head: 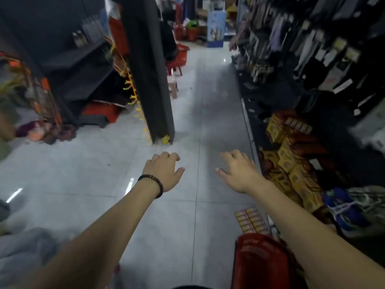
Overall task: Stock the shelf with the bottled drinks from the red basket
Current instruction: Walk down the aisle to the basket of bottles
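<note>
Both my arms are stretched out in front of me over the grey tiled floor [187,205] of a shop aisle. My left hand [164,172] hangs palm down with the fingers loosely spread and slightly bent, holding nothing and touching nothing. A dark bracelet [152,184] sits on that wrist. My right hand [239,172] is just beside it to the right, apart from it, also palm down with the fingers relaxed and fanned, and it is empty too.

The red basket [260,261] stands on the floor at the near right, under my right forearm and close against the foot of the right-hand shelf [248,122]. The picture is too blurred for me to tell what lies inside it. Just beyond the basket a flat yellow and red pack [252,220] lies on the tiles.

On the low level of the right-hand shelf there are stacked yellow boxes [291,161], and nearer to me some blue packets [343,207]. A tall black shelf end [145,69] stands in the middle distance on the left of the aisle. Behind it, on the far left, a dark rack carries a few blurred bottles [87,32]. Further down the aisle 1 more red basket [181,55] rests above a small pink stool [173,84].
</note>
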A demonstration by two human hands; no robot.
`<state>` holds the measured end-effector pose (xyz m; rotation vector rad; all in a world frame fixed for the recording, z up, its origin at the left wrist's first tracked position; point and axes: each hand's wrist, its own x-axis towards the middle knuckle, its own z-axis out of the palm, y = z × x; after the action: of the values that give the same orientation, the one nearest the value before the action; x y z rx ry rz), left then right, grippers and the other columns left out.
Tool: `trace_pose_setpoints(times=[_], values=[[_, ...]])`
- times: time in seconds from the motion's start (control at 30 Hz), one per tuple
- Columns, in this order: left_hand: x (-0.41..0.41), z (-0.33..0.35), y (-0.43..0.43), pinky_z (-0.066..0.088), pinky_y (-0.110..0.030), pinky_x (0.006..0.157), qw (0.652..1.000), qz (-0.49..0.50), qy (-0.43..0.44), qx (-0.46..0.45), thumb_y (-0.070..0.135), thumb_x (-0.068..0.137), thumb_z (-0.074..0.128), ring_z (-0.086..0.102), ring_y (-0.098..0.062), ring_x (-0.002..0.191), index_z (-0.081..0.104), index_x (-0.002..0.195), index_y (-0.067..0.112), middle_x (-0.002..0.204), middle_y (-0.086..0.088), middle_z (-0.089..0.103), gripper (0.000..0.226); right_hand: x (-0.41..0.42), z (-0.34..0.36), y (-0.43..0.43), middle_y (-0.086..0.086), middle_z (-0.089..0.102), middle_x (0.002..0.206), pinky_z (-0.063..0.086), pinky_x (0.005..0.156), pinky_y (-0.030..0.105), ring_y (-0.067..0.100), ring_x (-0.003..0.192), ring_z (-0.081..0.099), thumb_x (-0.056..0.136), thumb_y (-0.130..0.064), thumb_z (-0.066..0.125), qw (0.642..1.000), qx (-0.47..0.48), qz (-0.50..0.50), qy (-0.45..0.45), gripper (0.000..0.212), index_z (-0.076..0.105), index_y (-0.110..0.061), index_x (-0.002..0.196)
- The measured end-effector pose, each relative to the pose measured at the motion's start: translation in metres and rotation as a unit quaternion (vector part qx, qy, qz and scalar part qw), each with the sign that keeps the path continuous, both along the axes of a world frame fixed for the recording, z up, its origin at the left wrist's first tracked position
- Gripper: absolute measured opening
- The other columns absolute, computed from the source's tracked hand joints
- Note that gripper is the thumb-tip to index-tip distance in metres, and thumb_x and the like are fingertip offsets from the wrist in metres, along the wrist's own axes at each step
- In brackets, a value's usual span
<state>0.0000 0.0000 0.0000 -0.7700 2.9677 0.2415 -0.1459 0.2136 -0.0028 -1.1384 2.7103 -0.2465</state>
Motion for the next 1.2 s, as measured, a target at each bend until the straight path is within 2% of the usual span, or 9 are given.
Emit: trace_pose_setpoints(times=[0.23,0.47,0.77,1.07,1.2], values=[[-0.053,-0.037,0.001,0.047,-0.044,0.102,0.997,0.014,-0.054,0.043,0.056,0.103,0.047,0.055,-0.031,0.127,0.053,0.145,0.028,0.141,-0.004,0.059,0.050,-0.054,-0.039,0.004,0.015,0.045,0.149,0.043,0.110,0.051,0.036,0.133,0.047,0.101,-0.061,0.043,0.998,0.049,-0.008,-0.047,0.068,0.042,-0.014,0.151],[-0.136,-0.058,-0.075,0.046,-0.044,0.103,0.998,0.008,-0.062,0.033,0.056,0.104,0.046,0.054,-0.031,0.128,0.054,0.143,0.029,0.142,-0.003,0.059,0.049,-0.132,-0.066,-0.073,0.015,0.045,0.150,0.043,0.110,0.047,0.036,0.136,0.045,0.101,-0.059,0.044,0.995,0.059,-0.010,-0.079,0.068,0.037,-0.020,0.157],[-0.281,-0.070,-0.219,0.046,-0.045,0.103,0.995,-0.011,-0.079,0.057,0.058,0.102,0.045,0.055,-0.032,0.127,0.055,0.141,0.031,0.141,-0.004,0.059,0.049,-0.268,-0.052,-0.230,0.015,0.047,0.146,0.045,0.108,0.046,0.036,0.131,0.049,0.102,-0.053,0.049,0.992,0.071,-0.039,-0.097,0.061,0.042,-0.016,0.151],[-0.453,-0.070,-0.319,0.051,-0.045,0.102,0.994,-0.042,-0.082,0.060,0.058,0.102,0.048,0.056,-0.032,0.126,0.056,0.141,0.031,0.139,-0.003,0.062,0.048,-0.411,-0.068,-0.306,0.014,0.048,0.150,0.040,0.113,0.048,0.035,0.138,0.046,0.102,-0.050,0.051,0.986,0.072,-0.074,-0.129,0.064,0.037,-0.021,0.157],[-0.543,-0.076,-0.355,0.052,-0.047,0.101,0.994,-0.047,-0.082,0.056,0.055,0.102,0.048,0.058,-0.030,0.123,0.058,0.139,0.031,0.137,-0.002,0.062,0.044,-0.500,-0.090,-0.342,0.014,0.039,0.159,0.035,0.119,0.050,0.034,0.146,0.037,0.100,-0.053,0.054,0.982,0.039,-0.085,-0.164,0.072,0.030,-0.021,0.161]])
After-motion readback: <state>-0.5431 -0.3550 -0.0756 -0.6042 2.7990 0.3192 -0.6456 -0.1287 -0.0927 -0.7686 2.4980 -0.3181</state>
